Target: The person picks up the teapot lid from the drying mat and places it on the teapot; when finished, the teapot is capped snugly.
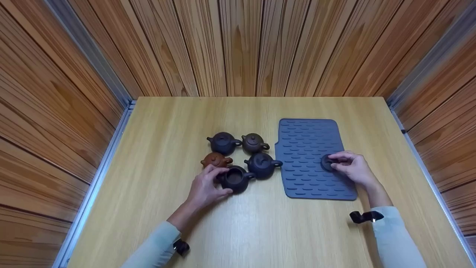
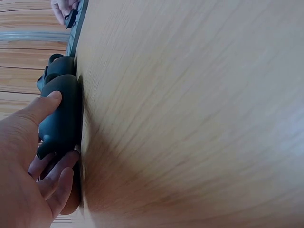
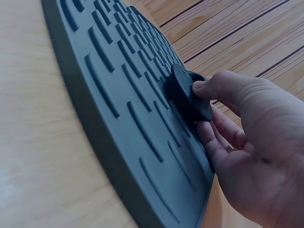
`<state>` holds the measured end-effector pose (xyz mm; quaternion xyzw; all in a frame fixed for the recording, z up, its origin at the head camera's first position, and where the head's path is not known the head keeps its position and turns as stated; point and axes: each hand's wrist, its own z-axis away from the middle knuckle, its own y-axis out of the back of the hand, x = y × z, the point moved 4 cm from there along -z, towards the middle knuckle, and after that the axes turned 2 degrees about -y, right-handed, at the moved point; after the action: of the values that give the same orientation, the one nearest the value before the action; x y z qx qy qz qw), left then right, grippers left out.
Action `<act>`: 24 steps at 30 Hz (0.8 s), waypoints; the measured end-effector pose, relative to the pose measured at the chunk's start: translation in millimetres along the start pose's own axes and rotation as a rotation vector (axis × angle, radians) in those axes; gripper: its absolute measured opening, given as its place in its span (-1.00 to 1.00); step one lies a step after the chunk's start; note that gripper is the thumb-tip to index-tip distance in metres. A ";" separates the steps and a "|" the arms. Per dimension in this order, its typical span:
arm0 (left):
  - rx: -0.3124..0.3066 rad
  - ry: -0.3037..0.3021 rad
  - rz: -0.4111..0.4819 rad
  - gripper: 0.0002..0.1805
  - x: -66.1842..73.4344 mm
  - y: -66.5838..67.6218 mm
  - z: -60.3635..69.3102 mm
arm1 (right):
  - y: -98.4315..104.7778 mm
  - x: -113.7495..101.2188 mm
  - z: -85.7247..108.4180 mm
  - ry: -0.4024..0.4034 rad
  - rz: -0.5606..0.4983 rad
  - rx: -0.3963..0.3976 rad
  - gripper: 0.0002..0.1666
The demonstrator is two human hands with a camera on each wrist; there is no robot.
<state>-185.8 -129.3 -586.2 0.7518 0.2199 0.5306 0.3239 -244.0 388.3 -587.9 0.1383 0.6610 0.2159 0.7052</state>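
My left hand (image 1: 203, 189) grips a dark lidless teapot (image 1: 241, 188) by its spout side. Thumb and fingers spread around the pot's body, and its round opening faces up in the head view. The same teapot (image 2: 64, 111) stands on the table in the left wrist view. Over at the mat, my right hand (image 1: 354, 168) pinches a dark round teapot lid (image 1: 325, 163) between thumb and fingers. In the right wrist view the lid (image 3: 183, 95) is tilted, at or just above the ridged grey mat (image 3: 128, 109); contact is hard to tell.
Beyond the open pot stand a reddish-brown teapot (image 1: 215, 160), a black teapot (image 1: 223, 143), a small brown teapot (image 1: 253, 143) and another black teapot (image 1: 261, 166), all with lids. That last one's handle reaches the mat's left edge. Wood-panelled walls (image 1: 241, 48) surround the table.
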 end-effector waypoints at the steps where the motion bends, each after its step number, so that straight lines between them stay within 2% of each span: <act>1: -0.001 0.002 0.001 -0.30 -0.1 -0.1 0.0 | 0.7 -0.7 -0.1 -0.010 0.001 -0.003 -0.58; 4: -0.003 0.004 0.004 -0.31 -0.4 -0.6 0.0 | 2.5 -4.5 -0.5 -0.028 0.011 -0.011 -0.58; 9: -0.003 0.004 0.007 -0.31 -0.4 -0.8 0.0 | 1.7 -12.5 -1.9 -0.013 0.026 -0.018 -0.60; 17: -0.012 0.009 0.001 -0.31 -1.2 -0.7 0.2 | -11.4 -28.3 -3.2 0.022 0.059 -0.002 -0.62; 24: -0.023 0.016 0.005 -0.32 -1.3 -0.4 -1.2 | -22.6 -47.5 -5.4 0.016 0.011 -0.002 -0.61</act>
<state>-187.3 -129.5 -587.1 0.7444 0.2145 0.5397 0.3295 -248.2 345.0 -557.8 0.1398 0.6657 0.2216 0.6987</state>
